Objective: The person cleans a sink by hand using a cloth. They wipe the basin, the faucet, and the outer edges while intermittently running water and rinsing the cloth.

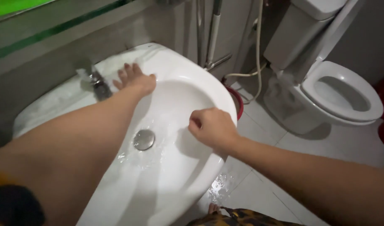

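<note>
Both my hands are in the white basin (pixel 188 88): left hand (pixel 135 79) flat and open on the rim beside the tap (pixel 98 83), right hand (pixel 213 127) curled shut, empty as far as I see, wiping the wet wall right of the drain (pixel 144 139); I judge the washing roughly midway.

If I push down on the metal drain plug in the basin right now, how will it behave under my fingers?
The round metal drain plug looks smooth and polished, with water lying around it in the white basin, so it is probably slippery. It sits flat in the drain, so it would likely not roll or tip. Neither the left hand nor the right hand touches it.
</note>
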